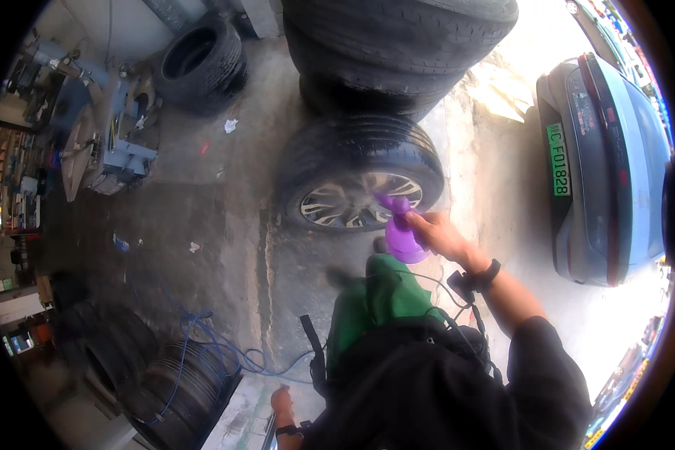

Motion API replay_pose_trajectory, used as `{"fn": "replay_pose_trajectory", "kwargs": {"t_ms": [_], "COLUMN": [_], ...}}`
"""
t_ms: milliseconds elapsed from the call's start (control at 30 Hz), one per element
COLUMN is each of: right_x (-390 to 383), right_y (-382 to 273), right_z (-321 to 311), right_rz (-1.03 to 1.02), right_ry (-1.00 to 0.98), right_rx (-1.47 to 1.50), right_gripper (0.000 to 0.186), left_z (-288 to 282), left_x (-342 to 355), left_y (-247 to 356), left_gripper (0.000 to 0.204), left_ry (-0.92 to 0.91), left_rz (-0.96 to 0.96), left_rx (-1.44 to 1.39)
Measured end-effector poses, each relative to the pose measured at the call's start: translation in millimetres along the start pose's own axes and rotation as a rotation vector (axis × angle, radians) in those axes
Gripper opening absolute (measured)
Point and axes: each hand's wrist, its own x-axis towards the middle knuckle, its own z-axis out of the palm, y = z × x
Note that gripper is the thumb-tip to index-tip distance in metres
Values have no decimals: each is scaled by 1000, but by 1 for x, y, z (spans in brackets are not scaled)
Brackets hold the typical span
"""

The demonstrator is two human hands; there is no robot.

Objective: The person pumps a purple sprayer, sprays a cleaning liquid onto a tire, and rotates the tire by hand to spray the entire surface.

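My right hand grips a purple spray bottle, its nozzle pointed at a wheel lying on its side in front of me. The wheel has a black tyre and a silver-and-dark spoked rim, with a faint blur by the nozzle. Low at the bottom, my left hand hangs by a pale ledge, fingers curled; what they hold, if anything, is too small to make out.
Stacked tyres stand behind the wheel, more at lower left beside a blue hose. A loose tyre and grey machine are upper left. A blue-grey car is on the right.
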Motion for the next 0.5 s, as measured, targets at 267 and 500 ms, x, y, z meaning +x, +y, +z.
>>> {"fn": "replay_pose_trajectory", "kwargs": {"t_ms": [267, 500], "right_x": [19, 38], "right_y": [-44, -57], "right_z": [55, 78], "right_rz": [131, 168], "right_ry": [-36, 234], "right_rx": [392, 618], "right_gripper": [63, 59], "left_z": [-108, -231], "left_x": [98, 166], "left_y": [-51, 12], "left_gripper": [17, 25], "left_ry": [349, 79], "left_rz": [491, 163], "left_rx": [422, 48]}}
